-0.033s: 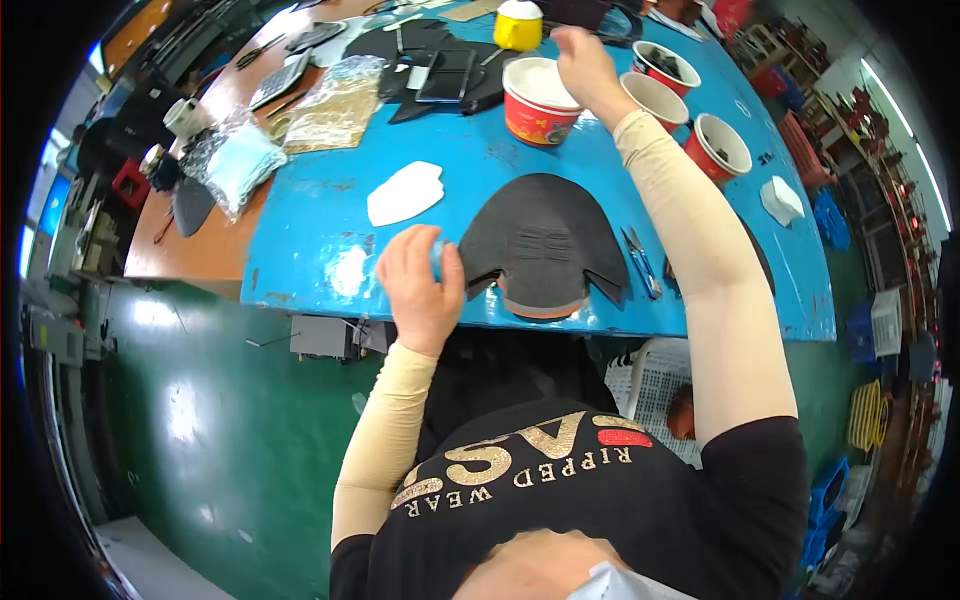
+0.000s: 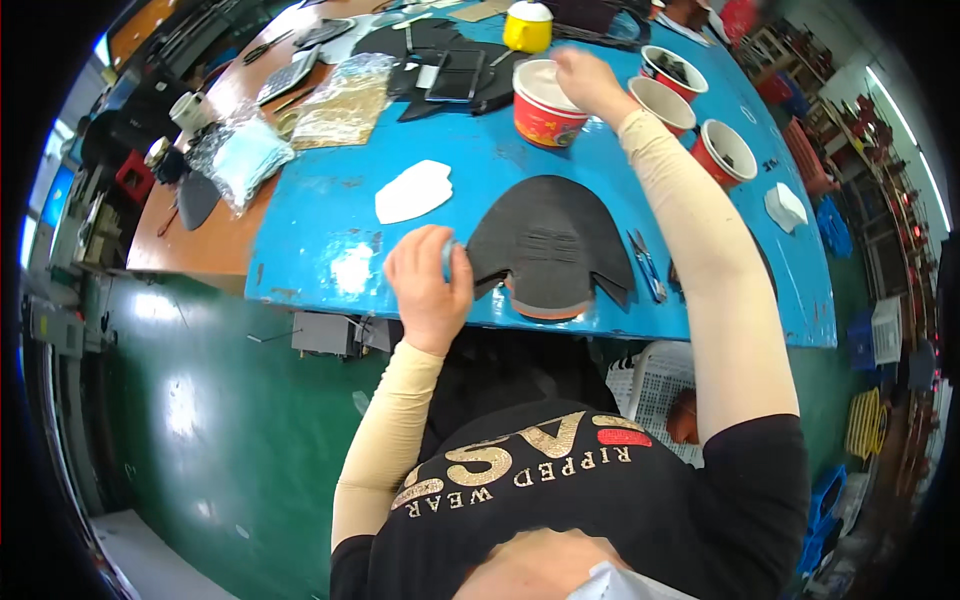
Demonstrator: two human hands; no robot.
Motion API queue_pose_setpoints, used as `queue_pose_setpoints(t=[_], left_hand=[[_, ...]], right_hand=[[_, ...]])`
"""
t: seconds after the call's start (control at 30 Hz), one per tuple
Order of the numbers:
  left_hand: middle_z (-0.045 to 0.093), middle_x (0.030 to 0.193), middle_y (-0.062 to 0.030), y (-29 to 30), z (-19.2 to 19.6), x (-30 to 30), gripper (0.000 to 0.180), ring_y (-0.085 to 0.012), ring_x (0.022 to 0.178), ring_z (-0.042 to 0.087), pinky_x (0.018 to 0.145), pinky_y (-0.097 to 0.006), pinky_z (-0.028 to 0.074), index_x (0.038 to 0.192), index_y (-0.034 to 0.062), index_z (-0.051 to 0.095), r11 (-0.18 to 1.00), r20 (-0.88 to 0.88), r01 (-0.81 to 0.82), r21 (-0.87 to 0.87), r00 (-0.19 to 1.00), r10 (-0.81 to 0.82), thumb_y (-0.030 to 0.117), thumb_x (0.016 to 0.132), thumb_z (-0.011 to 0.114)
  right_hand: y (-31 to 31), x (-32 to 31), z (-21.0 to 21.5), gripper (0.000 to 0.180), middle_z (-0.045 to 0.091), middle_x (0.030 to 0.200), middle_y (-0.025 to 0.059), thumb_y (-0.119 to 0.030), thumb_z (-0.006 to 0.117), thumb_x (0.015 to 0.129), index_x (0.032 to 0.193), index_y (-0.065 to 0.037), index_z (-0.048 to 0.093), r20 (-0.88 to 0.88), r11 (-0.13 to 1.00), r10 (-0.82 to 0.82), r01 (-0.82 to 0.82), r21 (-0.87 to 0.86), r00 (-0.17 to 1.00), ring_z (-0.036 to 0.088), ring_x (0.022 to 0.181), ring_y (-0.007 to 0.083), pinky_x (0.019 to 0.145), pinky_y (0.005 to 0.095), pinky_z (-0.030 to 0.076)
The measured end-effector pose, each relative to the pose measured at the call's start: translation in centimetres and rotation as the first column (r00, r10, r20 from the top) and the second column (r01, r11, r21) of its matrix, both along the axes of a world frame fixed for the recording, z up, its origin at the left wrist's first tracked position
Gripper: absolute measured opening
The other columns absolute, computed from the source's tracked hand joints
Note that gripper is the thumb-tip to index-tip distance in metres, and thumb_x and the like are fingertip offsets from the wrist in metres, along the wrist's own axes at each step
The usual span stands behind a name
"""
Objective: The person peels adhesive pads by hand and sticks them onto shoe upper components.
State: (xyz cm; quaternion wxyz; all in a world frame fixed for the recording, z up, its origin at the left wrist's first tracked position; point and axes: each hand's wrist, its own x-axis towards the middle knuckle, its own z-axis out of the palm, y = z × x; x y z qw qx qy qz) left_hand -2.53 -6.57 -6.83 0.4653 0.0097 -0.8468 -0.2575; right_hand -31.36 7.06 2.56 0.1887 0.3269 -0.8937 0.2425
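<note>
Cream arm sleeves (image 2: 735, 330) meet a gold-lettered black T-shirt (image 2: 640, 500).

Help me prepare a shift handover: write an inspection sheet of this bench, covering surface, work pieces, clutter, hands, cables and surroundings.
Surface: blue tabletop scuffed, with glare near the front edge.
Work pieces: black domed piece lies flat, creased in the middle; white cutout and blue-handled hand tool lie on either side.
Clutter: red paper tub, three more paper tubs, calculator, plastic bag, yellow cup.
Hands: left hand beside the domed piece, bluish thing at the thumb, hold unclear; right hand at the red tub's rim, grip unclear.
Cables: none certain.
Surroundings: green floor shiny; white basket under the table.
</note>
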Motion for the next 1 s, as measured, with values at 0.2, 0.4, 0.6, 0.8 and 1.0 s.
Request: queue_pose_setpoints(t=[0.2,0.4,0.6,0.8,1.0], left_hand=[[0.057,0.1,-0.0109,-0.4,0.2,-0.3,0.029,-0.0284,0.096,0.052,0.082,-0.04,0.037,0.104,0.0037,0.053,0.998,0.058,-0.052,0.029,0.997,0.05,0.002,0.075,0.059],[0.059,0.1,-0.0144,-5.4,1.2,-4.1,0.025,-0.0325,0.095,0.053,0.08,-0.041,0.042,0.099,0.0014,0.057,0.994,0.13,-0.096,-0.05,0.986,0.102,0.006,0.074,0.061],[0.063,0.081,-0.0147,-7.8,0.0,-5.8,0.014,-0.0325,0.082,0.058,0.073,-0.039,0.045,0.08,0.002,0.065,0.999,0.345,0.01,0.031,0.938,-0.021,0.014,0.075,0.062],[0.061,0.073,-0.018,-7.8,0.4,-5.8,0.023,-0.0342,0.068,0.059,0.062,-0.039,0.045,0.082,0.0002,0.064,0.963,0.367,-0.017,0.268,0.926,-0.086,0.021,0.082,0.054],[0.059,0.074,-0.018,-7.8,-0.7,-6.0,0.021,-0.0342,0.07,0.057,0.064,-0.039,0.044,0.081,-0.0007,0.061,0.976,0.265,-0.07,0.206,0.964,0.014,0.018,0.085,0.051]], right_hand=[[-0.5,-0.6,0.3,0.036,0.064,0.095,0.013,-0.038,0.043,0.087,0.102,-0.011,0.063,0.185,0.996,0.073,-0.081,0.039,0.98,0.059,0.089,0.0331,0.077,0.0384,0.045],[-1.1,5.3,2.1,0.019,0.064,0.094,0.0086,-0.022,0.055,0.083,0.097,-0.013,0.063,-0.303,0.954,0.229,-0.276,-0.119,0.925,0.06,0.089,0.0264,0.082,0.0397,0.043],[-6.6,11.4,-2.0,0.02,0.065,0.097,0.0019,-0.012,0.06,0.076,0.095,-0.014,0.064,-0.059,0.886,0.432,-0.412,0.212,0.9,0.059,0.093,0.0194,0.098,0.0496,0.029],[-8.4,11.2,-3.8,0.027,0.063,0.1,0.0043,-0.013,0.06,0.074,0.102,-0.015,0.063,0.136,0.871,0.402,-0.424,0.248,0.906,0.055,0.101,0.022,0.096,0.0529,0.03],[-9.2,11.0,-6.5,0.019,0.064,0.09,0.0008,-0.014,0.055,0.077,0.093,-0.017,0.065,-0.059,0.851,0.385,-0.329,0.409,0.921,0.056,0.094,0.0236,0.09,0.0491,0.033]])
